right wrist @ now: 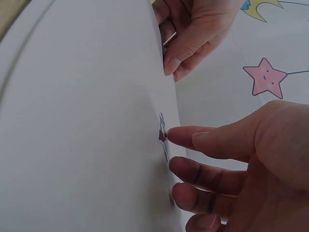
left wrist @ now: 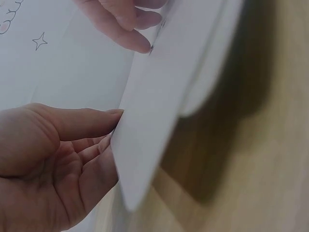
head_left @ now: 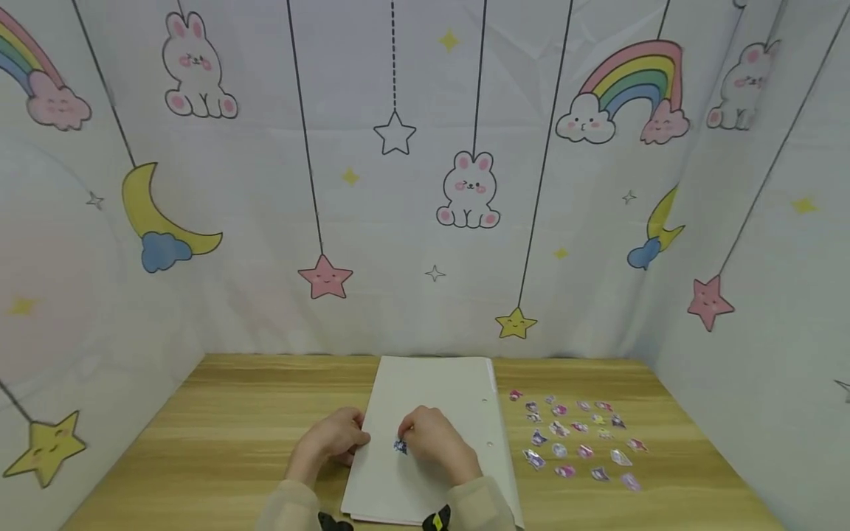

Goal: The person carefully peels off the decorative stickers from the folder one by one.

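A white booklet (head_left: 458,383) lies on the table in front of me. My left hand (head_left: 340,431) grips its left edge, with the thumb (left wrist: 96,123) on the upper side and the other fingers underneath. On the page is a small dark blue and purple sticker (head_left: 401,447), left of the middle. My right hand (head_left: 432,439) is over the page, and a fingertip (right wrist: 175,135) presses on the sticker (right wrist: 162,130). The thumb sits behind that fingertip, and the remaining fingers are spread loosely near the page. Part of the sticker is hidden by the hand in the head view.
Several loose stickers (head_left: 559,429), pink, purple and yellow, are spread on the wooden table (head_left: 265,398) to the right of the booklet. A white curtain (head_left: 398,221) printed with rabbits, stars and rainbows surrounds the table at the back and sides.
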### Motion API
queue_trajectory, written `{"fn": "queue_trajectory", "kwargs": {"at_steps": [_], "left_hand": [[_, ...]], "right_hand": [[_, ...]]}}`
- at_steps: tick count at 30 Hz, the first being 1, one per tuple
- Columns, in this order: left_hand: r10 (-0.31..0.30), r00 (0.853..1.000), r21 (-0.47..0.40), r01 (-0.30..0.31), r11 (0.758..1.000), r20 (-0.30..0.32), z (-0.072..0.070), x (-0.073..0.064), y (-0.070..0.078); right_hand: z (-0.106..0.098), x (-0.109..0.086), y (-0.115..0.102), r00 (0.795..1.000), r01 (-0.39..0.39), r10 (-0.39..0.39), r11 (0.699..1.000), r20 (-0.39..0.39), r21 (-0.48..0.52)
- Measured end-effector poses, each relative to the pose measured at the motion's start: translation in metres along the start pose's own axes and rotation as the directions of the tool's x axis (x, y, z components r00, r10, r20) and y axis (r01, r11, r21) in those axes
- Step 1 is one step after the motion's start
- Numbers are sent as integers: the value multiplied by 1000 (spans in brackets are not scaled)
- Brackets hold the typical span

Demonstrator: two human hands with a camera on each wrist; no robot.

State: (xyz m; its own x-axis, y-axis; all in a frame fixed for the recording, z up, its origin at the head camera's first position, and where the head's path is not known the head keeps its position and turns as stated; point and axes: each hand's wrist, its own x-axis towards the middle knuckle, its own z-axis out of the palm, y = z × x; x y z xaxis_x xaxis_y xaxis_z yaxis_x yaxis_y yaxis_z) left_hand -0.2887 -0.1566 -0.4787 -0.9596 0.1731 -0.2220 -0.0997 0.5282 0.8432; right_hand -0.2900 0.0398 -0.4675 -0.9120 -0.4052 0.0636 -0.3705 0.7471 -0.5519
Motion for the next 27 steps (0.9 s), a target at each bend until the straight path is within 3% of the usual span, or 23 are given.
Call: {"fn": "queue_trajectory", "kwargs": {"at_steps": [18,27], "left_hand": [[-1,1000,-25,1,1000,-6,1,0,1],[1,1000,-34,-1,999,0,1,-1,1]], "right_hand": [[10,5,2,1000,2,-2,1000,15,-30],[13,6,3,998,-43,45,997,45,-60]]}}
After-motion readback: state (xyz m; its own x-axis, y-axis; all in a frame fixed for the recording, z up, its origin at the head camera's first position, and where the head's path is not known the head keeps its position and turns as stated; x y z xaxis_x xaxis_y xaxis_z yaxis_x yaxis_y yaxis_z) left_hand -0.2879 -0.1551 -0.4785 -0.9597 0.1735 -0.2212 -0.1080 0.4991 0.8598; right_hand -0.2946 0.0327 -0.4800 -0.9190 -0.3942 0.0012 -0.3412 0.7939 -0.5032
